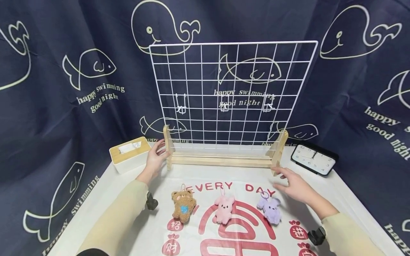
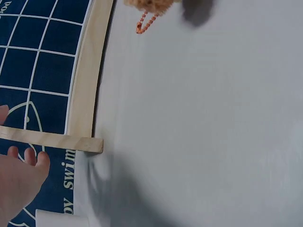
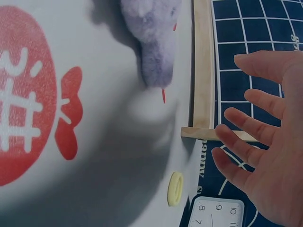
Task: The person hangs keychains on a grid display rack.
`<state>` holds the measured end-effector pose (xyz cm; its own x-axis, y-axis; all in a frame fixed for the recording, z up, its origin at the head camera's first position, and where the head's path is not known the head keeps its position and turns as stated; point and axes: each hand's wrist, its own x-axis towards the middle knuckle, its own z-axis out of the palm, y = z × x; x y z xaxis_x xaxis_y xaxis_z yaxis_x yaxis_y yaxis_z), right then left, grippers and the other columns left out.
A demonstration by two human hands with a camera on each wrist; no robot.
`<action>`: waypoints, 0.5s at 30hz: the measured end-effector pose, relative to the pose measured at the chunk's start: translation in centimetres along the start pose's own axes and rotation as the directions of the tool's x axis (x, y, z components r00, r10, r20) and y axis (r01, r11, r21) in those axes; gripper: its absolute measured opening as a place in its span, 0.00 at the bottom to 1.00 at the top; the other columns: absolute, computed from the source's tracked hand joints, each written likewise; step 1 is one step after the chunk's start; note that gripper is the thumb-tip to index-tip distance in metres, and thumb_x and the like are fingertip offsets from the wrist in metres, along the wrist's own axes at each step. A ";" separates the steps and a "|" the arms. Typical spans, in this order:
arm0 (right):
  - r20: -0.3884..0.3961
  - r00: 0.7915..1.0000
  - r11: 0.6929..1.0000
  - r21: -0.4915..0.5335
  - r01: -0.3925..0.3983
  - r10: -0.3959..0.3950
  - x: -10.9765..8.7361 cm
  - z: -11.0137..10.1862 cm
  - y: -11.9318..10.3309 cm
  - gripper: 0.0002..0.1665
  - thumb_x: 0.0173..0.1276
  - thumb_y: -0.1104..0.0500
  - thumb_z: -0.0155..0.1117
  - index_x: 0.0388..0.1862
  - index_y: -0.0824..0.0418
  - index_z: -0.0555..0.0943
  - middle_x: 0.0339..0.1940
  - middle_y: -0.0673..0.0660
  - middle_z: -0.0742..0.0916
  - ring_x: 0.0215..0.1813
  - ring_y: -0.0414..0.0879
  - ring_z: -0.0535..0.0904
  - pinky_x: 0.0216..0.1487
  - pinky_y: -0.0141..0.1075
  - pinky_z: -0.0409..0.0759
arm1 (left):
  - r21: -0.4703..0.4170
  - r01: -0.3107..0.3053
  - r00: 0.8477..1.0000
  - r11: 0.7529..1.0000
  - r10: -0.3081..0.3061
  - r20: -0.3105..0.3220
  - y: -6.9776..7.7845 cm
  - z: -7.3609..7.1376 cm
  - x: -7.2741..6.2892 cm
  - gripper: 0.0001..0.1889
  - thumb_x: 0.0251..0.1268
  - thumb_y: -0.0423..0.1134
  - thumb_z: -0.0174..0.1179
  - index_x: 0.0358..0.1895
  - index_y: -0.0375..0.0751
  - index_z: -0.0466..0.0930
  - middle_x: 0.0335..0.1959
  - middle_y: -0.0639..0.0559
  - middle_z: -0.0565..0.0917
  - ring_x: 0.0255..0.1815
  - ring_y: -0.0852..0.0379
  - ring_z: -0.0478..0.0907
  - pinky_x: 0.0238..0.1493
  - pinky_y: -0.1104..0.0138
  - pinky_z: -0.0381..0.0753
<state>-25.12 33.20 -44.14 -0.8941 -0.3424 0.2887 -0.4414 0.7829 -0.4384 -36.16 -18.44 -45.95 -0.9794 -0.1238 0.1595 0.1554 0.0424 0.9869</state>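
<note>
A white wire grid panel (image 1: 237, 80) stands upright in a wooden base (image 1: 221, 161) with a post at each end. My left hand (image 1: 156, 156) is at the left post, thumb on one side and fingers on the other; in the left wrist view its fingertips (image 2: 42, 161) look slightly apart from the wood. Beside the right post's foot, my right hand (image 1: 296, 186) has spread fingers and holds nothing. In front lie a brown bear plush keychain (image 1: 184, 205), a pink plush keychain (image 1: 224, 209) and a purple plush keychain (image 1: 271, 210).
Three white hooks (image 1: 225, 105) hang on the grid. A tissue box (image 1: 130, 156) stands at the left, a black-framed clock (image 1: 314, 158) at the right. A yellow ring (image 3: 175, 189) lies near the clock. Behind hangs a dark blue curtain (image 1: 105, 32).
</note>
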 end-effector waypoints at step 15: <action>0.036 0.999 0.998 0.049 -0.028 0.026 0.4 0.5 0.4 0.31 0.64 0.62 0.73 0.64 0.69 0.77 0.55 0.67 0.84 0.49 0.63 0.82 0.51 0.62 0.81 | -0.098 0.056 0.998 0.994 -0.053 0.029 -0.6 0.2 0.6 0.40 0.66 0.17 0.52 0.81 0.36 0.53 0.74 0.32 0.64 0.71 0.37 0.66 0.71 0.56 0.71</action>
<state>-25.69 33.11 -44.59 -0.9073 -0.3406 0.2465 -0.4198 0.7654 -0.4877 -36.86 -18.33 -46.45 -0.9896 -0.0966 0.1061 0.1123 -0.0615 0.9918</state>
